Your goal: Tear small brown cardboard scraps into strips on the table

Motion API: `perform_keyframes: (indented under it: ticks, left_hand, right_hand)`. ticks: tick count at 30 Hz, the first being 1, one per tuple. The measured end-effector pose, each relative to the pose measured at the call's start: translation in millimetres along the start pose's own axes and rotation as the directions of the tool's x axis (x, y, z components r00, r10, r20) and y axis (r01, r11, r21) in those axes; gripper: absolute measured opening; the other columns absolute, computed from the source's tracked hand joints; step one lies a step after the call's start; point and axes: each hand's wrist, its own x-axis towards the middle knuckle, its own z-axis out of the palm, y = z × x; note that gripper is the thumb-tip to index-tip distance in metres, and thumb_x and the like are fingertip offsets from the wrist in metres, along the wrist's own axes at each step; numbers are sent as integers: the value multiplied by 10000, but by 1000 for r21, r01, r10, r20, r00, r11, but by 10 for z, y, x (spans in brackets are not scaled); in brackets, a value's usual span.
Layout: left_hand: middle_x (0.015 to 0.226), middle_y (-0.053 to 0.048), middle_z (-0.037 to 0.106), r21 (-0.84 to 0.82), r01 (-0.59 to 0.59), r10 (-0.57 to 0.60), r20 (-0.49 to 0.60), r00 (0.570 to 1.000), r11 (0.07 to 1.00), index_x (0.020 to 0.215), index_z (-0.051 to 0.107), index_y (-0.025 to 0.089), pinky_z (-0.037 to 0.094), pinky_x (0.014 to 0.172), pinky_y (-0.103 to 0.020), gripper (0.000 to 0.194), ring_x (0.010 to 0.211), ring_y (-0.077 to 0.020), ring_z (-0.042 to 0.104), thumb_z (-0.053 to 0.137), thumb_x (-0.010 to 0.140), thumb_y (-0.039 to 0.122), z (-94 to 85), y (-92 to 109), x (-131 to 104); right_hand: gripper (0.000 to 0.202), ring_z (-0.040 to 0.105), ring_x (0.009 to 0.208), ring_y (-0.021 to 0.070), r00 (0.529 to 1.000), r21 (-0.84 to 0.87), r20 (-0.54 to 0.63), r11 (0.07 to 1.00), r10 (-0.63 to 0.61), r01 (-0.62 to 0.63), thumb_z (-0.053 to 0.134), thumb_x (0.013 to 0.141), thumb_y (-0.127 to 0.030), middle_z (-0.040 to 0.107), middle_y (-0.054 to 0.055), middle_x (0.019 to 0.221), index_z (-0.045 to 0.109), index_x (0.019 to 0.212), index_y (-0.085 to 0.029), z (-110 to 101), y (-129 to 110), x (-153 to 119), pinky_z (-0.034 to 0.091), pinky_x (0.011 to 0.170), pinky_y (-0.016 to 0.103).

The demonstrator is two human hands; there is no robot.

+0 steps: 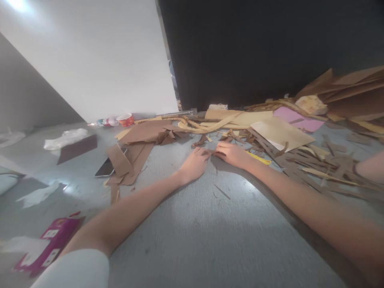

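Note:
Both my hands meet over the grey tabletop (192, 224), fingertips almost touching. My left hand (195, 164) has its fingers curled together at a small brown scrap (212, 152). From the other side my right hand (231, 155) pinches the same scrap, which the fingers partly cover. Just beyond the hands lie dark brown offcuts (201, 141). A yellow strip (258, 158) lies beside my right wrist. Thin brown slivers (222, 192) are on the table nearer to me.
Brown sheets (141, 132) and a phone (105, 169) lie left; a red-orange cup (125, 119) stands behind. Brown strips (309, 162), a pink sheet (297, 119) and another person's arm (372, 167) are right. A magenta packet (55, 244) lies near left.

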Motion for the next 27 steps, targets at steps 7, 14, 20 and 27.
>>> perform_keyframes:
  ticks: [7, 14, 20, 27]
  left_hand:
    - [1430, -110, 723, -4, -26, 26, 0, 1000, 1000, 1418, 707, 191, 487, 1225, -481, 493, 1324, -275, 629, 452, 1017, 60, 8, 0, 20]
    - [1404, -133, 728, 32, -43, 42, 21, 999, 999, 1319, 769, 175, 498, 1207, -495, 439, 1324, -299, 636, 469, 1013, 78, 9, -7, 6]
    - [1365, -130, 739, 30, -50, 49, 25, 999, 998, 1342, 758, 192, 496, 1202, -505, 448, 1324, -299, 630, 458, 1024, 94, 22, -12, 14]
    - [1361, -133, 743, 44, -41, 40, 19, 999, 998, 1343, 748, 157, 494, 1203, -471, 445, 1309, -292, 634, 452, 1018, 87, 20, 0, 8]
  right_hand:
    - [308, 719, 913, 240, 993, 150, -45, 984, 105, -97, 580, 1121, -390, 742, 85, 974, 802, 981, -229, 113, 162, 7, 567, 863, 367]
    - [303, 690, 869, 233, 982, 142, -20, 973, 189, -184, 609, 1101, -404, 736, 77, 925, 765, 924, -214, 109, 154, 27, 518, 820, 350]
    - [267, 665, 844, 224, 965, 126, 2, 957, 262, -260, 638, 1074, -390, 716, 69, 904, 714, 892, -211, 70, 96, 41, 492, 802, 340]
    - [241, 649, 825, 212, 951, 113, 19, 944, 309, -309, 646, 1062, -370, 709, 59, 893, 686, 883, -212, 102, 120, 46, 457, 767, 319]
